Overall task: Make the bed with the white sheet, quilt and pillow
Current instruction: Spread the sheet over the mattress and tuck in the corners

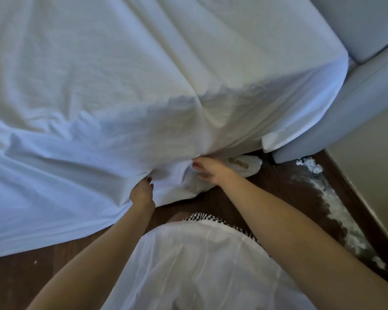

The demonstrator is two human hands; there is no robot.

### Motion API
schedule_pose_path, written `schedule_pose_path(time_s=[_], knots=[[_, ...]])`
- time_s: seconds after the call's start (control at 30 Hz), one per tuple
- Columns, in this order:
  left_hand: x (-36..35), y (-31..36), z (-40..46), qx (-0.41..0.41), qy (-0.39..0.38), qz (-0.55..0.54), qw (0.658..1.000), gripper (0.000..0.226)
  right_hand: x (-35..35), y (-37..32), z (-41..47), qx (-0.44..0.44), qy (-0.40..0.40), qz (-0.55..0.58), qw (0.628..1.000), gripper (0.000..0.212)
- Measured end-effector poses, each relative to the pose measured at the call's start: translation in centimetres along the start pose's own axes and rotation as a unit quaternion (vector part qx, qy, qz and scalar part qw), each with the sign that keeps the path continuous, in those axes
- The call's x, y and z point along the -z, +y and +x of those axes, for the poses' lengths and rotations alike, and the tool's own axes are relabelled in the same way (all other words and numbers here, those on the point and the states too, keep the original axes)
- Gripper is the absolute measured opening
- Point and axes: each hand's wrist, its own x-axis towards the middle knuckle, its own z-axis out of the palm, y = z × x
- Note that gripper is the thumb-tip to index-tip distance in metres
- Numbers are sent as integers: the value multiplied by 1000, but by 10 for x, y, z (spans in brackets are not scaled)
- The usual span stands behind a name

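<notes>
A white sheet [126, 90] covers the mattress and hangs over its near side down to the floor. At the sheet's overhang, my left hand [142, 193] grips a fold of the fabric, fingers curled into it. My right hand [207, 171] reaches under the hanging sheet at the mattress edge, fingers tucked into the cloth and partly hidden. No quilt or pillow is visible.
A grey padded headboard [356, 25] and bed frame [336, 121] stand at the right. A white slipper [244, 165] lies on the dark wooden floor [222, 202] below the bed edge. White fluff [336, 211] lies along the skirting at the right wall.
</notes>
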Motion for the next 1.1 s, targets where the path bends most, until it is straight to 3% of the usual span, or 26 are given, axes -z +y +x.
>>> schedule_pose_path(time_s=[0.1, 0.17, 0.4, 0.5, 0.6, 0.67, 0.9, 1.03, 1.1], knots=[[11, 8, -2, -45, 23, -2, 999, 27, -3, 3, 1, 50, 57, -31, 997, 17], [17, 9, -4, -51, -8, -8, 999, 28, -6, 5, -1, 75, 76, -17, 994, 22], [19, 0, -9, -117, -84, 39, 989, 24, -18, 6, -11, 69, 24, 139, 988, 19], [17, -2, -11, -70, -116, -73, 988, 24, -17, 4, -19, 53, 3, 188, 981, 21], [13, 5, -16, 10, -162, -221, 962, 21, -19, 3, -26, 11, -11, 267, 964, 24], [15, 10, -17, 19, -165, -266, 950, 24, -18, 2, -30, 3, -30, 290, 957, 28], [24, 37, -14, -25, -193, -189, 963, 45, -26, -25, -50, 51, -139, 352, 924, 26], [28, 33, -16, -25, -270, -105, 957, 28, -30, -26, -46, 46, -156, 363, 918, 24], [28, 31, -13, -28, -293, -107, 950, 70, -32, -26, -45, 41, -163, 372, 913, 25]])
